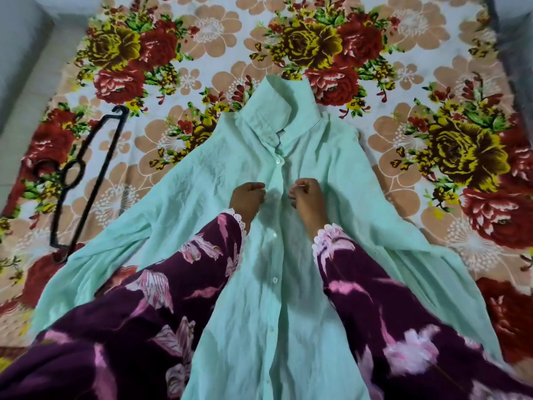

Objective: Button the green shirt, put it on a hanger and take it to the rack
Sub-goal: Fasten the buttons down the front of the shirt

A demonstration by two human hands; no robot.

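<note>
The pale green shirt [219, 180] lies face up on the bed, collar pointing away from me and sleeves spread to both sides. White buttons run down its front placket. My left hand [247, 199] and my right hand [308, 201] sit on either side of the placket at chest height, fingers curled and pinching the fabric edges around a button position. A black plastic hanger [83, 180] lies flat on the bed to the left of the shirt, its lower end touching the left sleeve.
A floral bedsheet [317, 39] with red and yellow roses covers the bed. Grey walls or floor [20, 53] border the bed at the left and at the far right. My dark purple flowered sleeves cover the lower shirt.
</note>
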